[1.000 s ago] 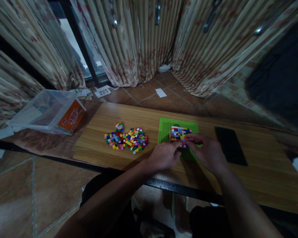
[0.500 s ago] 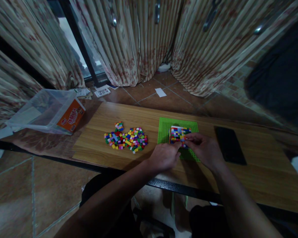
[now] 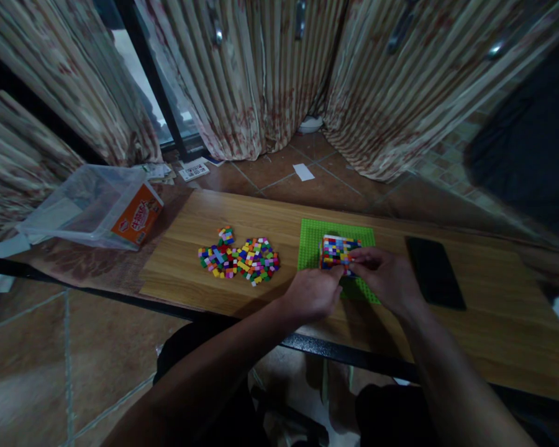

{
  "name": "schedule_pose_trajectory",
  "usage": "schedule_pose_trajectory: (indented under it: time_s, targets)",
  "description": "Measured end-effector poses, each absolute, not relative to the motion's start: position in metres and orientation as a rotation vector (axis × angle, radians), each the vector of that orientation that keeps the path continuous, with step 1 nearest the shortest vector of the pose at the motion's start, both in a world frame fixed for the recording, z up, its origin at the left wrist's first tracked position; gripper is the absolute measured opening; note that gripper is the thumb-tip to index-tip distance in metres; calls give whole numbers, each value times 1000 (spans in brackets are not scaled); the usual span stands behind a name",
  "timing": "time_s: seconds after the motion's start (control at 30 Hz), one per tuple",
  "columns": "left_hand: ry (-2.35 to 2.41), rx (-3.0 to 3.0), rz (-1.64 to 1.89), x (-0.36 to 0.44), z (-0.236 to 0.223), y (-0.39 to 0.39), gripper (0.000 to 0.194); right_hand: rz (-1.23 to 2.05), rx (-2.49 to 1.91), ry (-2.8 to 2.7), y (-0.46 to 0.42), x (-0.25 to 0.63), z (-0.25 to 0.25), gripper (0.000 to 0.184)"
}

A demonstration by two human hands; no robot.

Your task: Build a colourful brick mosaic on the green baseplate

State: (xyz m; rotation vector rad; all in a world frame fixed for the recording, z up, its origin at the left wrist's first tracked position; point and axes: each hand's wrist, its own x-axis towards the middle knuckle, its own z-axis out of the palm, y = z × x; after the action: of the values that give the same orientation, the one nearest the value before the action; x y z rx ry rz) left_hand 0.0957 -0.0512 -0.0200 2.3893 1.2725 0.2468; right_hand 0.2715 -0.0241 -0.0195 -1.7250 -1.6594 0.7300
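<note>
On a green studded baseplate (image 3: 310, 239) stands a block of multicoloured building bricks (image 3: 338, 247), its near right part covered by my fingers. My left hand (image 3: 314, 293) is closed, with the thumb and forefinger at the block's near edge. From the right, my right hand (image 3: 386, 276) reaches over the same block, its thumb and fingertips pinched together at the near right corner. Whatever lies between the fingertips of either hand is too small or hidden to name. Loose small bricks (image 3: 257, 259) of many colours lie in a flat pile to the left of the baseplate.
The wooden tabletop (image 3: 177, 261) carries a dark flat phone-like slab (image 3: 435, 273) right of the baseplate. A clear plastic bin (image 3: 90, 211) with an orange label stands at the far left. Behind the table hang striped curtains (image 3: 242, 93), and a white paper (image 3: 304, 172) lies on the tiled floor.
The whole view has shifted slightly. Both hands stay at the brick block, with only a small movement of the right fingertips over its near right corner.
</note>
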Motion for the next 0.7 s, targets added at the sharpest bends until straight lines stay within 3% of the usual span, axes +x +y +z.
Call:
schedule_pose_trajectory:
  time_s: [0.43,0.7]
  targets:
    - [1293,2383,265,85,-10,-49,33,622,-1743,-1812,-22,281,-29,25]
    - [1668,2263,321,32,2,-17,28,504,-1729,-1867,-31,293,-33,27]
